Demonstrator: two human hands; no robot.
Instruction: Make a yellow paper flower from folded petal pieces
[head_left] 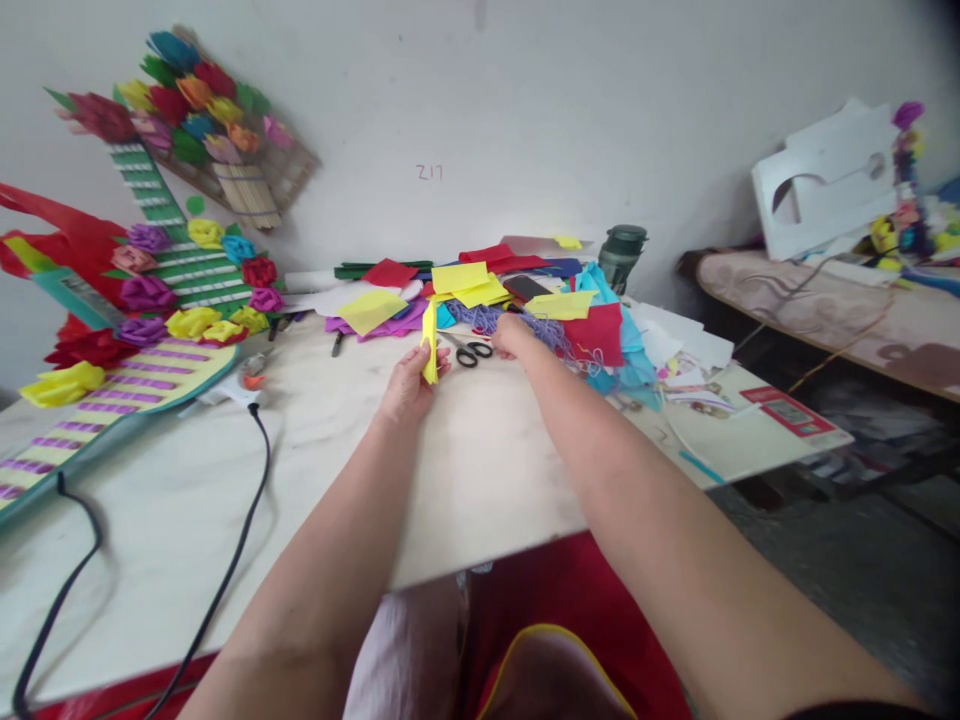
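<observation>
My left hand (411, 382) grips a narrow folded strip of yellow crepe paper (430, 338), held upright above the table. My right hand (511, 337) reaches to the near edge of a tangled heap of purple string (541, 328). Its fingers are drawn together there, and whatever they pinch is too small to tell. Black-handled scissors (474, 353) lie on the table between my two hands. Behind them are flat yellow paper pieces (484, 290), one more yellow sheet (371, 312) on the left, and red paper (596, 335) on the right.
At left stands a green-and-white striped piece with paper flowers (150, 292). A glue gun (238, 388) lies nearby, its black cable (262, 470) trailing over the table's front edge. A dark bottle (621, 258) stands at the back. A red-and-white scale (791, 412) is at right.
</observation>
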